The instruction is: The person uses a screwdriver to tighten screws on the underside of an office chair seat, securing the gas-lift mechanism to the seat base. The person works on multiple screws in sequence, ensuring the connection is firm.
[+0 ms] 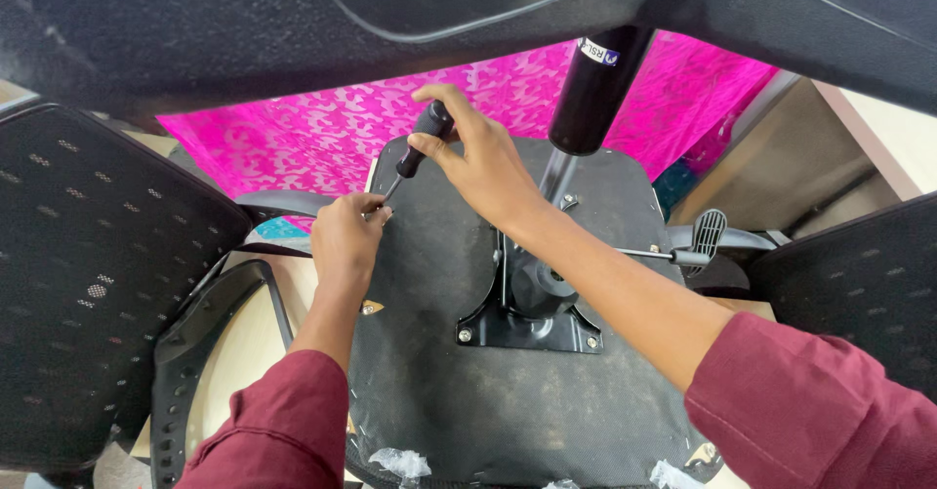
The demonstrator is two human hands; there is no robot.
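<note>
My right hand (483, 162) has its fingers wrapped around one black-handled screwdriver (422, 142); my left hand (346, 235) pinches its tip against the upturned black chair seat base (468, 401). One white-and-blue label rings the black gas cylinder (595, 89).

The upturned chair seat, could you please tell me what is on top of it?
A black metal bracket is bolted onto the chair seat, with a black cylinder rising from it. The right hand's forearm hides part of the bracket.
</note>
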